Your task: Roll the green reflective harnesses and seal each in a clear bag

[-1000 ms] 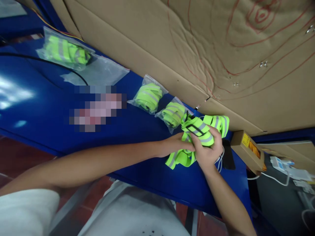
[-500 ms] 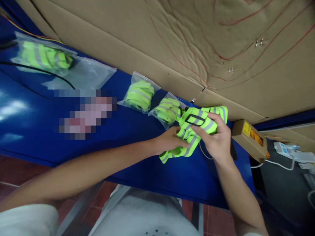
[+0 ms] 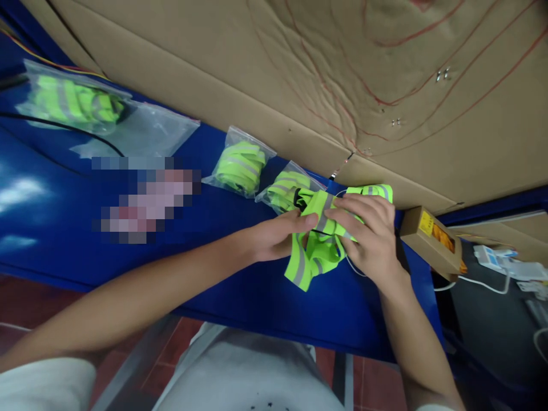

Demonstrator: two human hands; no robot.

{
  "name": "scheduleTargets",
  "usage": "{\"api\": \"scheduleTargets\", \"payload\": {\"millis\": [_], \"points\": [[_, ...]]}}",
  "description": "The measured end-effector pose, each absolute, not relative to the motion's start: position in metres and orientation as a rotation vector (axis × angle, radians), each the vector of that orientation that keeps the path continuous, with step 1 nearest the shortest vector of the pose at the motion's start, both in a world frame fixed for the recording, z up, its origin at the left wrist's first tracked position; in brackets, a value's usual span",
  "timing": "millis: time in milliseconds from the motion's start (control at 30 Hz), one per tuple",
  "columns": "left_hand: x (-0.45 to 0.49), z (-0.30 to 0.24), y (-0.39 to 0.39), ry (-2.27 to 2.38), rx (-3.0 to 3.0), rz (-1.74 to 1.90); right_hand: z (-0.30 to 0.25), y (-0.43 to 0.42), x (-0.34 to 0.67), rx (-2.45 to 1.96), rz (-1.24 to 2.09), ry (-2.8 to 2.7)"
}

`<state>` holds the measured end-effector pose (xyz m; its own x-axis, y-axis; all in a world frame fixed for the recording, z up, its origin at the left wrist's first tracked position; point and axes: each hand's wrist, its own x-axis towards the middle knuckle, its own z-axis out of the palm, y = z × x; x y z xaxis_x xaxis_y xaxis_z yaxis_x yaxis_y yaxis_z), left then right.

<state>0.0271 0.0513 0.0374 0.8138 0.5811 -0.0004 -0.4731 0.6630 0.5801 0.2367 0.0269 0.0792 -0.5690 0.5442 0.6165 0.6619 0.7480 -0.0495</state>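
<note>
A neon yellow reflective strap bundle (image 3: pixel 319 251) with grey stripes and a black buckle lies on the blue table (image 3: pixel 240 297). My right hand (image 3: pixel 368 240) rests on top of it with fingers curled over the folded part. My left hand (image 3: pixel 274 237) presses and pinches the bundle's left side. A loose end of the strap hangs out below both hands toward me.
Two small clear bags with folded yellow straps (image 3: pixel 242 165) (image 3: pixel 285 191) lie just left of the hands. A larger bagged strap (image 3: pixel 71 103) and an empty bag (image 3: pixel 145 128) sit far left. A cardboard wall (image 3: pixel 342 74) stands behind. A small brown box (image 3: pixel 432 240) sits right.
Both hands have lowered the bundle onto the table. The right hand now lies flatter over it, and the left hand has moved up against its left side. The loose end has shifted right.
</note>
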Motion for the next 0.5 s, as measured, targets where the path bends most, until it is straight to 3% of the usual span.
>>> {"api": "scheduleTargets", "payload": {"millis": [67, 200, 500], "points": [[0.031, 0.035, 0.052, 0.275, 0.526, 0.66, 0.08, 0.028, 0.238, -0.953, -0.072, -2.396], [0.035, 0.03, 0.055, 0.488, 0.444, 0.636, 0.079, 0.032, 0.24, -1.019, 0.606, -2.403], [0.038, 0.029, 0.052, 0.532, 0.655, 0.767, 0.049, 0.037, 0.234, -1.325, 1.326, -1.463]]}}
